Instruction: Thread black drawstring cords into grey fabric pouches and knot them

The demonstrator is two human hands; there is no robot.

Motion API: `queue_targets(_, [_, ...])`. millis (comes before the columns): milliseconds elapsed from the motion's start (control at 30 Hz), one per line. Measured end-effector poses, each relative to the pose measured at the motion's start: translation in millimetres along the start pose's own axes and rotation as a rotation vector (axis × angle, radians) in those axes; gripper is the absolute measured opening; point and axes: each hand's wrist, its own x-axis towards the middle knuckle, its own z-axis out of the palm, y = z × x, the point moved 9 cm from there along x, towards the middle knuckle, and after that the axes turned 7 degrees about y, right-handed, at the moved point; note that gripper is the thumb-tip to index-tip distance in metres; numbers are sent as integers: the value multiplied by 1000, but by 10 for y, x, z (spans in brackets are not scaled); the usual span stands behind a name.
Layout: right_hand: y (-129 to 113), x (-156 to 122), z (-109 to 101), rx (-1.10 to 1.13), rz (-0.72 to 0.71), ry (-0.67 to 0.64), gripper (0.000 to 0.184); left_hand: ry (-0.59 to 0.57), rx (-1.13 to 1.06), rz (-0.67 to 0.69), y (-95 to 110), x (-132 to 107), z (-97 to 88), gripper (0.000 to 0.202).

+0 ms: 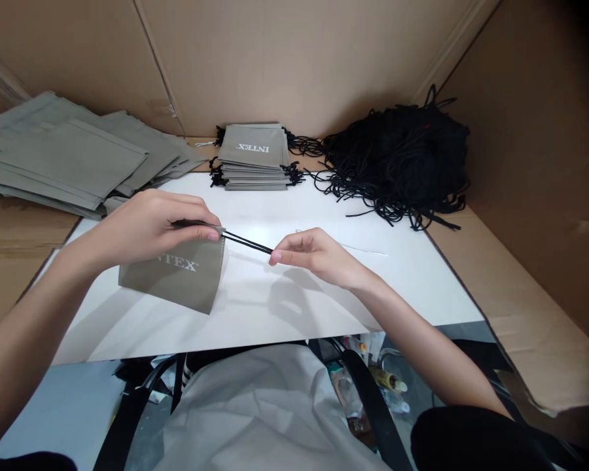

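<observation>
My left hand (150, 222) pinches the top edge of a grey fabric pouch (179, 278) printed INTEX, holding it just above the white board (285, 307). A black cord (245, 243) runs out of the pouch's top hem to the right. My right hand (311, 255) is closed in a pinch on the free end of that cord. The cord is stretched taut between the two hands.
A neat stack of finished INTEX pouches (254, 157) with cords sits at the back centre. A heap of loose black cords (402, 160) lies back right. Flat grey pouches (73, 160) are piled at the left. Cardboard walls (535, 150) enclose the space.
</observation>
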Motion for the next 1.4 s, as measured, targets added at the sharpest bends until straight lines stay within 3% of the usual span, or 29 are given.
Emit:
queue_targets(267, [-68, -112, -146, -43, -100, 57, 23, 29, -53, -1, -101, -51, 23, 26])
queue_targets(433, [-436, -136, -254, -203, -269, 215, 22, 63, -124, -98, -179, -15, 209, 27])
queue_targets(467, [-537, -131, -241, -230, -314, 226, 22, 104, -112, -114, -153, -2, 224, 27])
queue_targets(533, [-722, -108, -179, -267, -392, 218, 22, 295, -121, -190, -89, -3, 148, 36])
queue_targets(600, [-865, -81, -104, -300, -440, 199, 23, 437, -360, -350, -51, -58, 132, 45])
queue_targets(733, [-1031, -100, 33, -421, -501, 197, 24, 302, -903, -511, 229, -84, 382, 50])
queue_targets(867, [-1138, -306, 145, -684, -652, 317, 23, 344, -1078, -610, 304, -131, 363, 56])
queue_targets(1033, [-1152, -562, 274, -906, -787, 471, 24, 451, -1060, -618, 304, -154, 240, 66])
queue_targets(1167, [-1192, -655, 251, -897, -841, 580, 18, 445, -973, -540, 378, -128, 147, 52])
queue_targets(1300, [-1172, -616, 333, -799, -878, 401, 14, 307, -908, -421, 472, -110, 86, 40])
queue_targets(1400, [-1133, -581, 379, -701, -884, 304, 13, 141, -874, -385, 505, -130, 86, 34])
